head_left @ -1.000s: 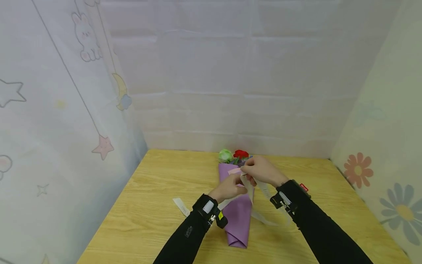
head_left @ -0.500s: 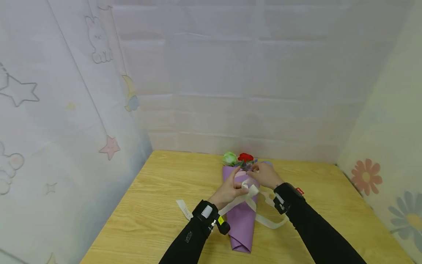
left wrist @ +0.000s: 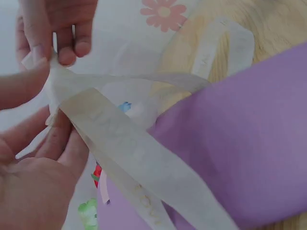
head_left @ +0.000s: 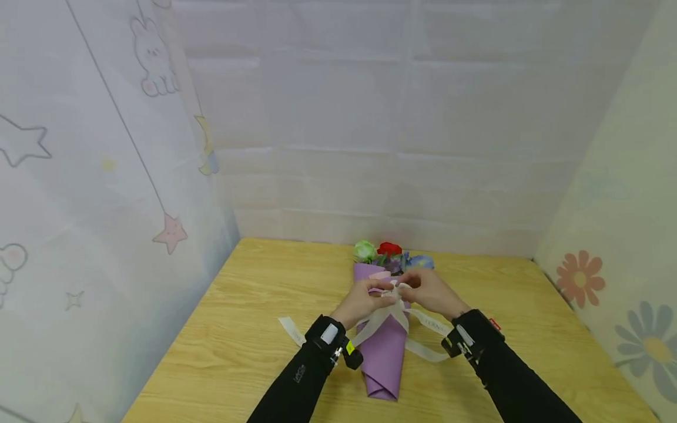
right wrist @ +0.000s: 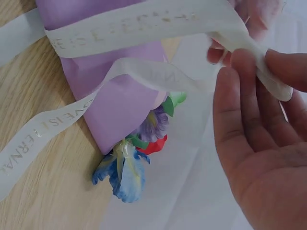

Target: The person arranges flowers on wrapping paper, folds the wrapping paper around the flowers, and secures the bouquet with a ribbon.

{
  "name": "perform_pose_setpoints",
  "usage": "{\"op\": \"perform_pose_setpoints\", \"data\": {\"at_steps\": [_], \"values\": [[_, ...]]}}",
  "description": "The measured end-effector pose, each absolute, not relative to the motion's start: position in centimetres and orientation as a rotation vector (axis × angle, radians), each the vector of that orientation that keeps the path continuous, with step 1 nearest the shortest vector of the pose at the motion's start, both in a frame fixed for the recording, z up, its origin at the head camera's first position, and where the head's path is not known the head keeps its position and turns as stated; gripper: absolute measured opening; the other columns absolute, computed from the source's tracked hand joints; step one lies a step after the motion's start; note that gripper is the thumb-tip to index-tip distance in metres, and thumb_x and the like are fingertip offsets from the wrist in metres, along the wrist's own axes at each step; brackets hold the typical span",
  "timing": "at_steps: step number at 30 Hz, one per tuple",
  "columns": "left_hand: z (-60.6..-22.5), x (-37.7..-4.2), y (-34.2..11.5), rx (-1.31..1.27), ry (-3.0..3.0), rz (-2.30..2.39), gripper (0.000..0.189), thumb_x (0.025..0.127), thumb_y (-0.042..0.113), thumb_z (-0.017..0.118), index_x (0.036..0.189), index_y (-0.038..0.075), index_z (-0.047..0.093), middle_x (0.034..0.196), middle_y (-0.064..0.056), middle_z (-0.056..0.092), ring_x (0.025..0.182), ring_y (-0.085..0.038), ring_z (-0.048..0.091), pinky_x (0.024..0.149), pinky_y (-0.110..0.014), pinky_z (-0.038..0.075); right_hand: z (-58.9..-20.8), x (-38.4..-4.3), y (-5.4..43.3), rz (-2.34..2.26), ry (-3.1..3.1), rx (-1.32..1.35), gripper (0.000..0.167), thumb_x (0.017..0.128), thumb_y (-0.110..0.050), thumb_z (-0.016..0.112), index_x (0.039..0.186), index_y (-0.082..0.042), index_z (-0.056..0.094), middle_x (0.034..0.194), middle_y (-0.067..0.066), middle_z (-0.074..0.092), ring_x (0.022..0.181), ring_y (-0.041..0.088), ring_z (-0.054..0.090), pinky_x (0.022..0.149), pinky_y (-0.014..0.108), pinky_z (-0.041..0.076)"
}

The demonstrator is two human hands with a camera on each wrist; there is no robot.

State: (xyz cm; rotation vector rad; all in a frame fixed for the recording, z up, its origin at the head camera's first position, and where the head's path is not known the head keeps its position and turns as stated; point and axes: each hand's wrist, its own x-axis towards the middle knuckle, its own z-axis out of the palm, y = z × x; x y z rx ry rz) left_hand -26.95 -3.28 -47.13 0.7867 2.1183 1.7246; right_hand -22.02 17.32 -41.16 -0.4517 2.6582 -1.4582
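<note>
We see a person's left hand (head_left: 365,302) and right hand (head_left: 429,292) close together, each pinching a cream ribbon (left wrist: 129,139) between thumb and fingers. The gathered ribbon sits right between the fingertips, in front of the upper part of a purple paper wrap (head_left: 383,358). Gold letters run along the ribbon; we can make out "ETERNAL". One end lies on the table past the left wrist, and loose lengths trail to the right, toward the right wrist. The wrap lies below and between the hands, its narrow end toward the person. Just beyond the fingers, flowers poke from its far end: green (head_left: 365,251), red (head_left: 389,249), a ruffled purple one (right wrist: 152,125) and blue (head_left: 421,262). Around all this we see black sleeves (head_left: 296,376), a wooden table (head_left: 238,305) and a pale backdrop (head_left: 338,117) behind.
</note>
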Motion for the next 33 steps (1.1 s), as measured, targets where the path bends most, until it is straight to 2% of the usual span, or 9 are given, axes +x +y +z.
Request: {"op": "perform_pose_setpoints", "data": {"at_steps": [3, 8, 14, 17, 20, 25, 27, 29, 33], "values": [[-47.0, -26.8, -3.4, 0.896, 2.204, 1.519, 0.037, 0.091, 0.016, 0.076, 0.127, 0.011, 0.069, 0.122, 0.000, 0.066, 0.105, -0.014, 0.062, 0.086, -0.030, 0.052, -41.2, -21.8, 17.3, -1.497, 2.670, -0.471, 0.015, 0.099, -0.009, 0.064, 0.111, 0.000, 0.068, 0.100, 0.015, 0.068, 0.075, 0.023, 0.064, 0.070, 0.035, 0.053], [-47.2, -26.6, -3.1, 0.961, 2.355, 1.333, 0.034, 0.084, 0.009, 0.080, 0.115, 0.009, 0.068, 0.102, 0.003, 0.067, 0.090, -0.011, 0.059, 0.076, -0.029, 0.050, -41.5, -21.6, 17.0, -1.523, 2.775, -0.471, 0.013, 0.098, -0.009, 0.066, 0.109, -0.003, 0.070, 0.105, 0.013, 0.068, 0.088, 0.024, 0.067, 0.074, 0.033, 0.054], [-48.0, -26.3, -2.9, 0.990, 2.515, 1.238, 0.020, 0.089, 0.012, 0.077, 0.106, 0.008, 0.067, 0.093, 0.003, 0.066, 0.079, -0.008, 0.056, 0.069, -0.025, 0.046, -42.1, -21.7, 16.7, -1.556, 2.851, -0.388, 0.013, 0.098, -0.006, 0.065, 0.109, 0.001, 0.069, 0.095, 0.011, 0.069, 0.086, 0.034, 0.068, 0.069, 0.029, 0.054], [-48.2, -26.2, -2.9, 0.972, 2.546, 1.229, 0.011, 0.093, 0.017, 0.074, 0.094, 0.008, 0.068, 0.080, 0.005, 0.062, 0.066, -0.008, 0.052, 0.059, -0.023, 0.042, -42.3, -21.7, 16.7, -1.526, 2.900, -0.374, 0.012, 0.099, -0.005, 0.063, 0.108, 0.000, 0.069, 0.092, 0.009, 0.069, 0.083, 0.030, 0.068, 0.068, 0.028, 0.053], [-48.3, -26.3, -2.9, 0.928, 2.562, 1.226, 0.021, 0.095, 0.027, 0.073, 0.084, 0.011, 0.067, 0.068, 0.006, 0.054, 0.057, -0.008, 0.047, 0.051, -0.023, 0.037, -42.3, -21.6, 16.6, -1.509, 2.925, -0.382, 0.011, 0.098, -0.003, 0.063, 0.106, 0.000, 0.070, 0.092, 0.009, 0.070, 0.082, 0.026, 0.068, 0.069, 0.030, 0.053], [-48.3, -26.3, -2.7, 0.851, 2.590, 1.230, 0.042, 0.097, 0.044, 0.067, 0.070, 0.015, 0.056, 0.059, 0.008, 0.043, 0.051, -0.008, 0.041, 0.049, -0.024, 0.034, -42.3, -21.5, 16.1, -1.466, 2.959, -0.410, 0.011, 0.096, -0.002, 0.064, 0.105, -0.001, 0.071, 0.094, 0.007, 0.069, 0.081, 0.019, 0.065, 0.070, 0.031, 0.053], [-48.3, -26.2, -2.6, 0.825, 2.548, 1.265, 0.043, 0.095, 0.046, 0.069, 0.068, 0.016, 0.054, 0.058, 0.008, 0.042, 0.050, -0.008, 0.041, 0.049, -0.025, 0.034, -42.4, -21.6, 15.8, -1.432, 2.982, -0.420, 0.011, 0.096, -0.001, 0.064, 0.104, -0.002, 0.071, 0.095, 0.006, 0.069, 0.081, 0.017, 0.063, 0.070, 0.031, 0.052], [-48.3, -26.1, -2.6, 0.838, 2.490, 1.291, 0.038, 0.092, 0.042, 0.075, 0.070, 0.016, 0.057, 0.059, 0.009, 0.046, 0.052, -0.008, 0.043, 0.049, -0.025, 0.034, -42.5, -21.6, 15.7, -1.398, 3.007, -0.429, 0.011, 0.096, -0.001, 0.064, 0.104, -0.002, 0.071, 0.096, 0.006, 0.069, 0.081, 0.017, 0.060, 0.069, 0.031, 0.050], [-48.5, -26.2, -2.7, 0.898, 2.444, 1.281, 0.021, 0.086, 0.025, 0.080, 0.080, 0.013, 0.065, 0.066, 0.009, 0.053, 0.057, -0.006, 0.047, 0.052, -0.022, 0.038, -42.6, -21.4, 15.6, -1.381, 3.024, -0.425, 0.010, 0.096, -0.001, 0.064, 0.103, -0.001, 0.071, 0.093, 0.005, 0.069, 0.078, 0.017, 0.057, 0.067, 0.029, 0.049]]}}
